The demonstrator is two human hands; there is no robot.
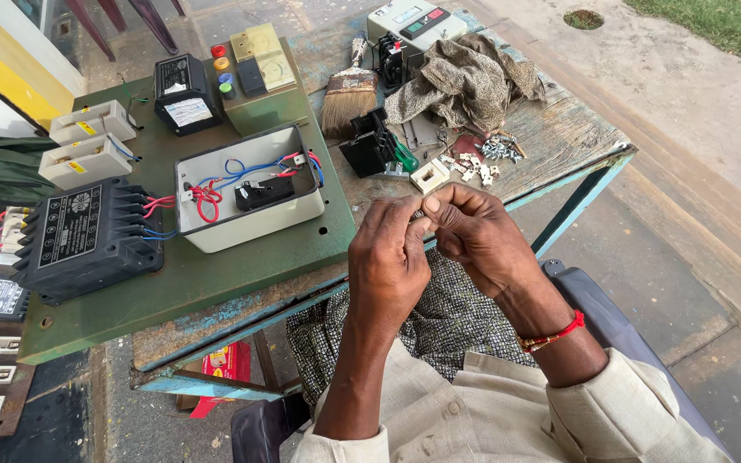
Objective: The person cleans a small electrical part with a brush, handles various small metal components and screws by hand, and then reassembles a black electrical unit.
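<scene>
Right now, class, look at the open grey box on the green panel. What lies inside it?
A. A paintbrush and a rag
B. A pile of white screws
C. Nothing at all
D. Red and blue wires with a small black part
D: the open grey box holds looped red and blue wires and a small black part; the paintbrush and rag lie on the wooden table behind it.

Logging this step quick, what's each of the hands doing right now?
Left hand: fingers pinched shut on a small part, too small to identify.
Right hand: fingers curled closed, pinching the same small part from the other side.
</scene>
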